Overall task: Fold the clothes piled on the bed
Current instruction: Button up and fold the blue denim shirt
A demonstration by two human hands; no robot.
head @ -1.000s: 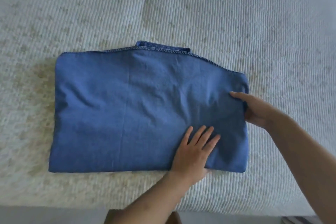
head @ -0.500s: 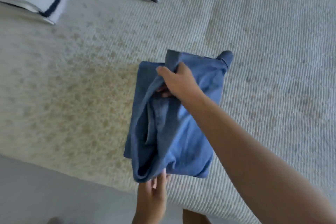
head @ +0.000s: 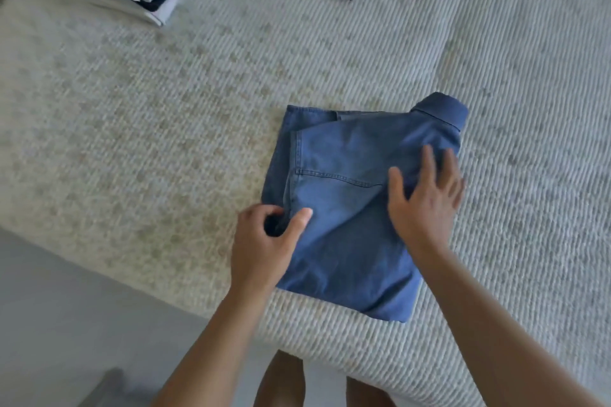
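The blue denim shirt [head: 347, 208] — half a second ago lifted mid-fold — is now lying as a compact square near the bed's [head: 132, 142] near edge. Left hand [head: 264, 241] is pinching its left edge; right hand [head: 426, 201] — fingers spread — is flattening it, finishing this garment.

Both forearms are bare to the frame edge, no sleeves, rings or watch showing; the legs below are bare too.
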